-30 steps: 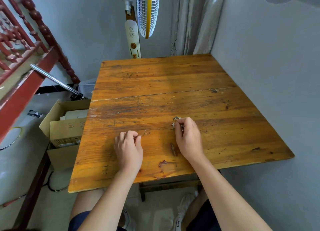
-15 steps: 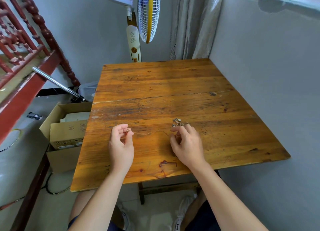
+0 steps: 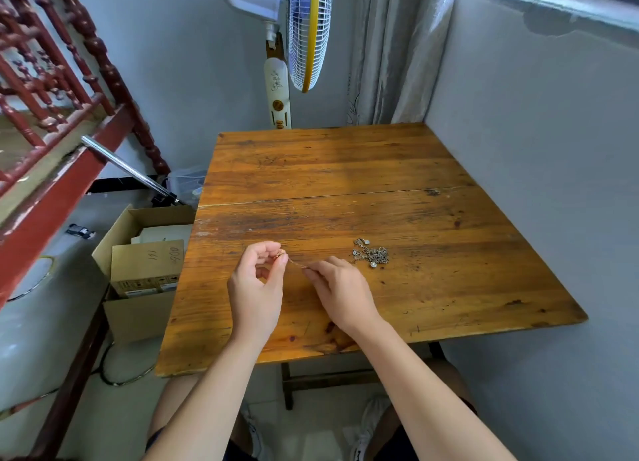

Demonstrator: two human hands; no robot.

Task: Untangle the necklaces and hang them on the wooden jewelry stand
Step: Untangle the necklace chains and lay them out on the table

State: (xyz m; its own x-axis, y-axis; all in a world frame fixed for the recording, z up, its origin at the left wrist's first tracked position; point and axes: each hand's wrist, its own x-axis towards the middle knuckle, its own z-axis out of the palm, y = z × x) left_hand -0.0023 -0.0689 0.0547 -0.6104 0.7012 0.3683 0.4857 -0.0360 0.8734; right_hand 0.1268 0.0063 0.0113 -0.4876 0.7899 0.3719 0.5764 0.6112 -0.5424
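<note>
- Hands: both are busy with one thin gold-coloured chain (image 3: 294, 263), which runs in a short line from one hand to the other, just above the worn orange-brown wooden bench (image 3: 345, 170).
- My left hand (image 3: 256, 287) pinches one end of this chain between thumb and forefinger. The other fingers are curled toward the palm. Some small part sits at this end, but it is too small to say if it is a clasp or a pendant.
- My right hand (image 3: 340, 287) pinches the chain with its fingertips, the back of the hand turned up. It is close to the left hand, but the two do not touch.
- I cannot tell if the right hand rests on the wood or is held over it.
- A tangled heap of silver-coloured necklaces (image 3: 371, 256) lies on the bench just beside my right hand, on its far right side. No hand touches it. A few small pendants show in the heap.
- Behind the far edge of the bench stands a white fan with a yellow ring (image 3: 307, 35), and a grey curtain (image 3: 390, 63) hangs in the corner.
- On the floor at the left of the bench is an open brown cardboard box (image 3: 145, 270). Beyond it are a dark red wooden railing (image 3: 52, 80) and a shiny metal tube (image 3: 128, 170).
</note>
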